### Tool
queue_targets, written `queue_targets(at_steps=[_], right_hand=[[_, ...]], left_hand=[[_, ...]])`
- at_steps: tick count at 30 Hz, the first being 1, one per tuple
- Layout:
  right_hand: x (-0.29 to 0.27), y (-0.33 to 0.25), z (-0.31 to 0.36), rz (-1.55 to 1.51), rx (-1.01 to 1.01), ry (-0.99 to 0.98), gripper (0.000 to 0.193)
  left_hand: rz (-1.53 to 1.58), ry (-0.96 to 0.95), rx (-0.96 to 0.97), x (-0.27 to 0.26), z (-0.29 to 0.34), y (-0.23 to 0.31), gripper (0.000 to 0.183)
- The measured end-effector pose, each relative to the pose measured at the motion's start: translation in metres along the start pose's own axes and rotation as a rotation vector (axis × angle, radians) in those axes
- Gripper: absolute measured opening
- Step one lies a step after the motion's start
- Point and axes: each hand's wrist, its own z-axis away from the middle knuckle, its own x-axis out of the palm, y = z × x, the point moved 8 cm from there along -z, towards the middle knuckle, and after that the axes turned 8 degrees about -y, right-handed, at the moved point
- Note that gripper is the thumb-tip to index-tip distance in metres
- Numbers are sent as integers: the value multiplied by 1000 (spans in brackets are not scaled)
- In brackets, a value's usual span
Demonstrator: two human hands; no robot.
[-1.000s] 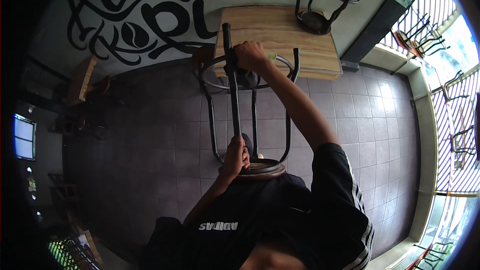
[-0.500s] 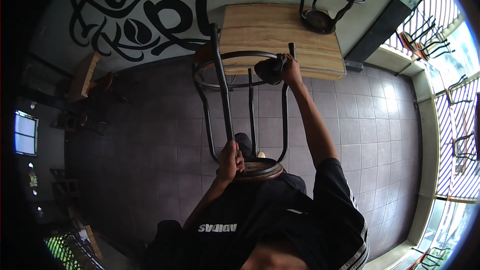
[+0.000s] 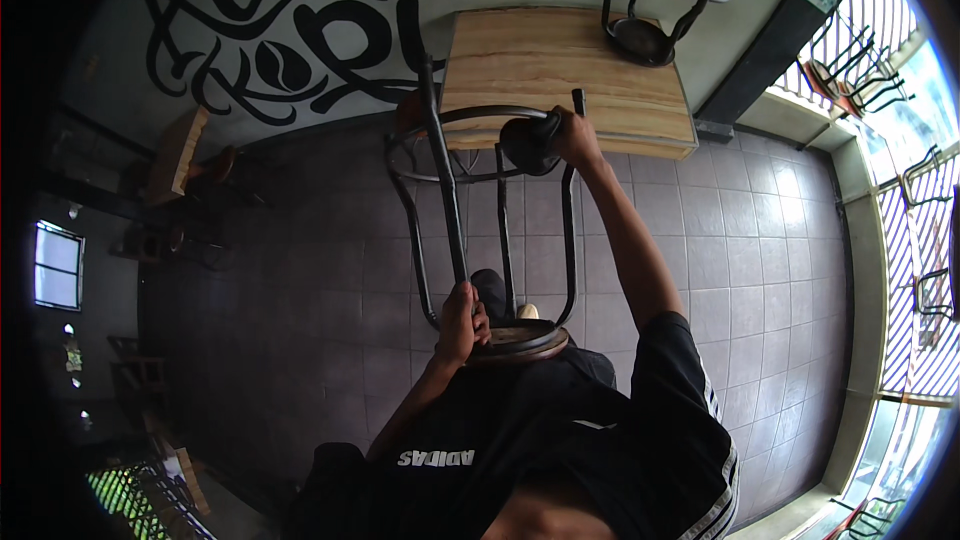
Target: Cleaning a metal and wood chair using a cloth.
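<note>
Before us is the upturned stool point(image 3: 515, 338); our left hand point(image 3: 460, 325) grips one leg point(image 3: 447, 180); our right hand point(image 3: 577, 138), closed on cloth point(image 3: 528, 150), has left this leg; so the work is now at the ring point(image 3: 480, 112).

Left hand point(image 3: 461, 325) gripping upturned stool point(image 3: 505, 230) by leg point(image 3: 446, 170); right hand point(image 3: 577, 138) at ring point(image 3: 470, 112), holding probably dark cloth point(image 3: 528, 146).

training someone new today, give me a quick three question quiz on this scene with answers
1. What does the left hand grip?
2. True or false: the right hand holds what looks like a dark cloth.
3. Fill in: on the wooden table rests an ____ ____.

Key
1. A leg of the held stool.
2. True.
3. upturned stool
</note>
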Motion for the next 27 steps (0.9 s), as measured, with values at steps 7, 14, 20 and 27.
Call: queue_targets(at_steps=[7, 14, 20, 27], right_hand=[[21, -61, -13, 89, 7, 82, 21], [48, -195, -35, 320, -377, 13, 19], [48, -156, -30, 429, -342, -84, 32], [25, -18, -6, -39, 11, 33, 24]], left_hand=[[-4, 55, -9, -6, 3, -10, 38], [75, -8, -13, 2, 4, -15, 36], [54, 2, 44, -6, 8, -13, 36], [45, 32, 15, -9, 7, -14, 36]])
